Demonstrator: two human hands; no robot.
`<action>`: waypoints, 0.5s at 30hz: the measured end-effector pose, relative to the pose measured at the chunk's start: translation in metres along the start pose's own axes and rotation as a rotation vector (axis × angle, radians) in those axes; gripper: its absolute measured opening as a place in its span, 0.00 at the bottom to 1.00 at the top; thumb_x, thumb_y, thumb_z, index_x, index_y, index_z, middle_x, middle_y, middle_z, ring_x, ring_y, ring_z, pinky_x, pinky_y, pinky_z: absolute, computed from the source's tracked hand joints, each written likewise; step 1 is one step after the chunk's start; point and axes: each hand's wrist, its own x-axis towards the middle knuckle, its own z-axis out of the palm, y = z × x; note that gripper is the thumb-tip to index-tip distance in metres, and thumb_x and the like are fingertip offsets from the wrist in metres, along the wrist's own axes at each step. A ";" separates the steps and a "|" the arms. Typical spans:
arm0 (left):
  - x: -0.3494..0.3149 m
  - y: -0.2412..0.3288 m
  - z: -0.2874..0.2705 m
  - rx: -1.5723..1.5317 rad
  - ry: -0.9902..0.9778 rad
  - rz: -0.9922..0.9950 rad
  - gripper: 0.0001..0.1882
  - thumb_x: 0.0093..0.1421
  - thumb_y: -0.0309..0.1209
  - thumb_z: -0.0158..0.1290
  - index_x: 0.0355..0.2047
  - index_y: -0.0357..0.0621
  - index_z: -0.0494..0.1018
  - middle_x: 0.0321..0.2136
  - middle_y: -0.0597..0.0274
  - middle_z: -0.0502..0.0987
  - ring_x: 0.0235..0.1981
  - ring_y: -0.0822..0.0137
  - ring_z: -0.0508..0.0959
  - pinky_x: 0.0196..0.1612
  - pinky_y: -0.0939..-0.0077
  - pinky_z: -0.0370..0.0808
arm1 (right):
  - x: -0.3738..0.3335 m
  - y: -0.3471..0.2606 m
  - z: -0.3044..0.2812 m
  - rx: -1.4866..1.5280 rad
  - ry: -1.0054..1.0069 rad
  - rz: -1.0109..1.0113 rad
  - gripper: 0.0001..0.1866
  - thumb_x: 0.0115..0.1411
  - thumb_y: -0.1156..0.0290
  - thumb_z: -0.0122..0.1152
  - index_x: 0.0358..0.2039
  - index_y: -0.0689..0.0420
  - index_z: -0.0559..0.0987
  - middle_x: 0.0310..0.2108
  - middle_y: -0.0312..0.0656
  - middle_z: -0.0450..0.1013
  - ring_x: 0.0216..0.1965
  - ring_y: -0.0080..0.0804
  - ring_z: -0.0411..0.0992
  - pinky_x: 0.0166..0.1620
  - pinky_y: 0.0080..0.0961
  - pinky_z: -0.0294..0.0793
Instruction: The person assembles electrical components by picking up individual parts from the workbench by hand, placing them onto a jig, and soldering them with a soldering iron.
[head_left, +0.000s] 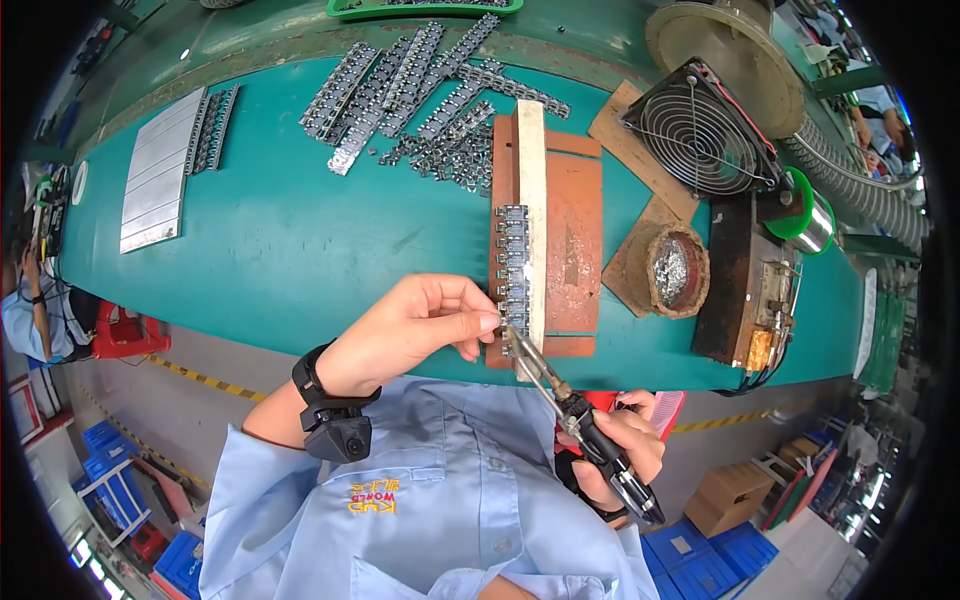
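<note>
My right hand grips a soldering iron with a thin tube along its shaft. The iron's tip meets the lower end of a strip of small circuit boards. That strip lies along a pale bar on a reddish-brown fixture plate. At the strip's left edge, close to the tip, my left hand is closed in a pinch between thumb and fingers. Whatever is in the pinch is too small to make out.
Several board strips and a pile of small metal parts lie beyond the fixture. A grey slab sits left. To the right are a fan, a round pot, a solder reel and a dark box.
</note>
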 end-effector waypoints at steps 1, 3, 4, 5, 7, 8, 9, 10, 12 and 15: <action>0.000 0.001 0.000 -0.003 0.006 -0.003 0.07 0.58 0.30 0.51 0.29 0.39 0.72 0.26 0.67 0.74 0.26 0.77 0.73 0.32 0.84 0.70 | -0.002 0.001 0.000 0.005 0.009 -0.007 0.25 0.50 0.57 0.60 0.41 0.65 0.70 0.25 0.43 0.76 0.23 0.29 0.72 0.44 0.33 0.61; 0.000 0.000 0.001 -0.005 0.014 -0.005 0.06 0.57 0.29 0.51 0.29 0.39 0.71 0.26 0.67 0.74 0.26 0.76 0.73 0.32 0.84 0.70 | -0.014 0.001 0.008 0.024 0.162 0.066 0.25 0.51 0.59 0.59 0.42 0.65 0.69 0.29 0.44 0.75 0.26 0.29 0.72 0.44 0.32 0.62; 0.000 0.000 0.001 -0.005 0.011 -0.008 0.06 0.57 0.29 0.51 0.29 0.39 0.71 0.26 0.67 0.74 0.26 0.76 0.73 0.32 0.84 0.70 | -0.021 0.000 0.014 0.039 0.316 0.142 0.24 0.52 0.60 0.59 0.43 0.65 0.68 0.33 0.45 0.74 0.28 0.29 0.71 0.43 0.31 0.63; 0.001 0.000 0.001 -0.005 0.009 -0.010 0.06 0.57 0.29 0.51 0.29 0.38 0.71 0.26 0.67 0.74 0.26 0.76 0.73 0.32 0.84 0.70 | -0.025 0.000 0.019 0.054 0.469 0.218 0.23 0.52 0.62 0.58 0.44 0.65 0.67 0.36 0.46 0.72 0.30 0.30 0.71 0.43 0.30 0.64; 0.001 0.000 0.001 -0.004 0.006 -0.011 0.06 0.57 0.29 0.51 0.29 0.38 0.71 0.26 0.67 0.74 0.26 0.76 0.73 0.32 0.84 0.70 | -0.022 0.004 0.027 0.032 0.588 0.276 0.23 0.52 0.64 0.58 0.45 0.64 0.66 0.38 0.46 0.70 0.32 0.29 0.70 0.42 0.28 0.64; 0.000 0.000 0.001 -0.003 0.010 -0.010 0.06 0.57 0.29 0.51 0.29 0.38 0.71 0.26 0.66 0.74 0.26 0.76 0.73 0.32 0.84 0.70 | -0.020 0.007 0.031 0.013 0.706 0.334 0.22 0.52 0.66 0.57 0.45 0.63 0.65 0.40 0.45 0.68 0.34 0.29 0.68 0.41 0.27 0.65; 0.000 0.000 0.001 -0.003 0.013 -0.009 0.06 0.57 0.29 0.51 0.29 0.38 0.71 0.26 0.66 0.74 0.26 0.76 0.73 0.32 0.84 0.70 | -0.019 0.010 0.033 -0.007 0.824 0.393 0.22 0.52 0.68 0.57 0.46 0.62 0.65 0.41 0.45 0.66 0.35 0.29 0.67 0.41 0.25 0.65; 0.000 0.000 0.001 -0.002 0.016 -0.008 0.06 0.57 0.29 0.51 0.29 0.38 0.71 0.26 0.66 0.74 0.26 0.76 0.73 0.32 0.84 0.70 | -0.020 0.013 0.032 -0.007 0.825 0.391 0.22 0.52 0.68 0.57 0.46 0.62 0.65 0.41 0.45 0.66 0.35 0.29 0.67 0.41 0.25 0.65; 0.000 0.000 0.001 -0.001 0.011 -0.003 0.06 0.57 0.29 0.51 0.29 0.38 0.71 0.26 0.66 0.74 0.26 0.76 0.73 0.32 0.84 0.70 | -0.023 0.021 0.027 -0.086 0.741 0.529 0.24 0.51 0.71 0.59 0.47 0.61 0.63 0.43 0.45 0.63 0.39 0.31 0.66 0.42 0.24 0.64; 0.000 0.000 0.002 0.005 0.001 0.004 0.07 0.58 0.29 0.51 0.29 0.38 0.71 0.26 0.66 0.74 0.26 0.76 0.73 0.32 0.85 0.70 | -0.019 0.020 0.027 -0.136 0.728 0.538 0.24 0.51 0.72 0.59 0.47 0.60 0.62 0.42 0.43 0.62 0.38 0.30 0.64 0.41 0.22 0.64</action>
